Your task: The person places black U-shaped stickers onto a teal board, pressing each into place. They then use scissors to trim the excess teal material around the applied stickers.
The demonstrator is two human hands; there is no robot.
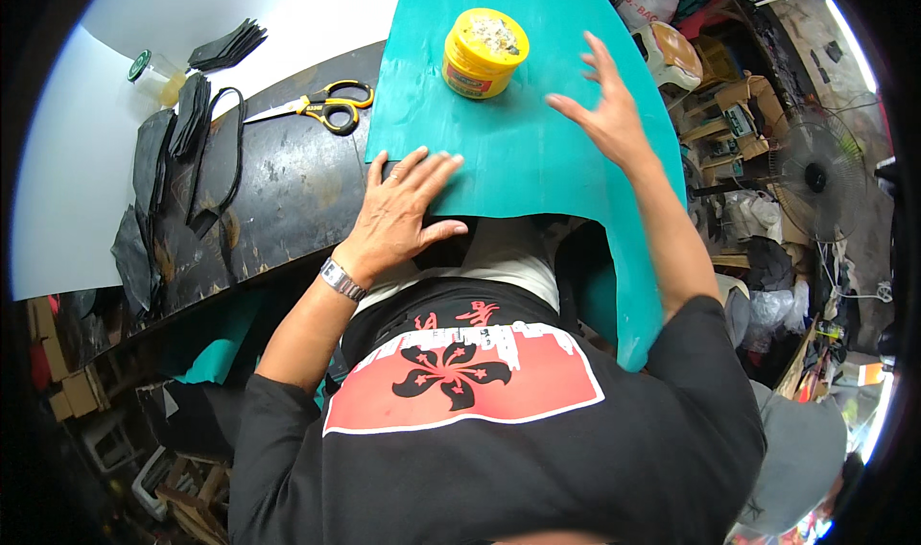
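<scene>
A large teal sheet [518, 142] covers the right part of the table and hangs down over its front edge. My left hand [403, 200] lies on the sheet's near left corner, fingers spread, holding nothing. Raised above the sheet on the right is my right hand [606, 108], its thumb and fingers apart with nothing between them. A yellow tub [480, 60] stands on the sheet to the left of that hand, its top crusted with pale residue. Yellow-and-black scissors [321, 109] rest on the dark tabletop beyond my left hand, blades pointing left.
Black strips [192, 113] and a stack of dark pieces [228, 46] lie at the left of the dark tabletop [288, 176]. Near them is a clear jar with a green lid [141, 65]. A fan [815, 176] and cluttered boxes stand at the right.
</scene>
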